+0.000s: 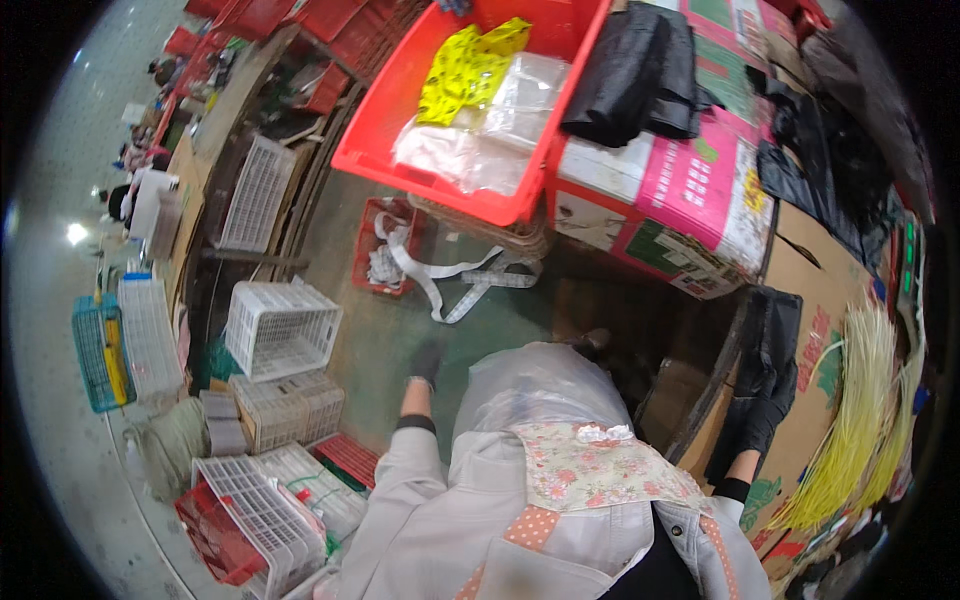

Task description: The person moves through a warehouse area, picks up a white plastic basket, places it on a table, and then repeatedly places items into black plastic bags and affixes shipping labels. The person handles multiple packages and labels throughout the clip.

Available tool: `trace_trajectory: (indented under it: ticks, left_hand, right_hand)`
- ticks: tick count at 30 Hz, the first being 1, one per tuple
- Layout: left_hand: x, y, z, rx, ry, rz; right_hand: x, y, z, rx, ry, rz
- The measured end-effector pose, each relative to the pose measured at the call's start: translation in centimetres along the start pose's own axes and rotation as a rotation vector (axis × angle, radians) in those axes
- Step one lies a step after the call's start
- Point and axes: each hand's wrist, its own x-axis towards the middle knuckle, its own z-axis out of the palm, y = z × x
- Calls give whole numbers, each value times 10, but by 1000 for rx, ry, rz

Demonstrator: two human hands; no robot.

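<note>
My right hand (763, 421), in a dark glove, rests against a folded black plastic sheet or bag (768, 330) at the edge of the cardboard-covered table (817, 292). Black glove and black plastic merge, so whether the fingers grip it is hidden. Over the floor hangs my left hand (426, 363), also dark-gloved and motion-blurred; nothing shows in it, and its fingers cannot be made out. A bundle of yellow-white plastic ties or strands (847, 420) lies to the right of my right hand.
Ahead stands a red plastic crate (442, 196) holding a yellow bag (469, 71) and clear plastic packets (525, 94). Beside it is a printed carton (675, 202) topped with black plastic (630, 75). White strapping (431, 277) trails across the floor. White crates (281, 330) stand left.
</note>
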Motion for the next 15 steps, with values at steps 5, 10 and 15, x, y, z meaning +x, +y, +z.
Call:
trace_trajectory:
  ticks: [5,10,15]
  left_hand:
    - [-160,-148,91,146,-792,-210]
    - [-163,-189,135,389,-551,-57]
    - [-33,-119,91,-653,-205,-362]
  right_hand:
    - [14,-99,1,303,-32,-351]
    - [-38,-206,93,212,-212,-654]
    - [-121,-250,244,-2,-824,-831]
